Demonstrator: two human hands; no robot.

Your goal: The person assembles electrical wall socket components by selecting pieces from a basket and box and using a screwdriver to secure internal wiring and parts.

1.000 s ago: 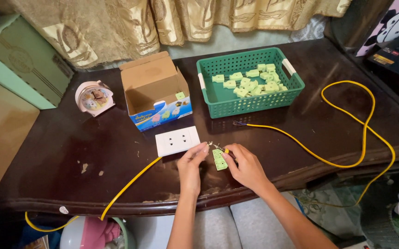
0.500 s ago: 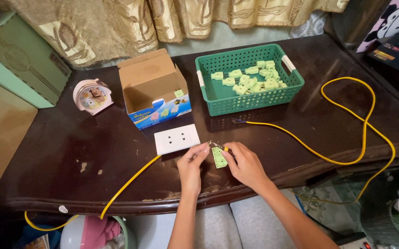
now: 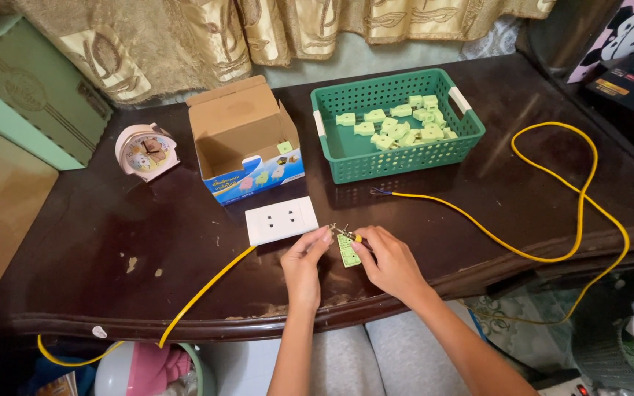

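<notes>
My left hand (image 3: 304,258) and my right hand (image 3: 389,258) meet at the dark table's front edge around a small light-green plug piece (image 3: 347,251). The right hand's fingers pinch the piece from the right. My left fingertips touch bare wire ends at its top left. A yellow cable (image 3: 203,292) runs from under my left hand down off the front edge. A white double wall socket plate (image 3: 282,220) lies just beyond my left hand.
A green plastic basket (image 3: 346,160) holding several light-green plug parts stands at the back. An open cardboard box (image 3: 245,139) and a small pink alarm clock (image 3: 145,151) sit to its left. A second yellow cable (image 3: 559,198) loops across the table's right side. A curtain hangs behind.
Both hands stay at the green piece with only small finger shifts. The view has shifted slightly.
</notes>
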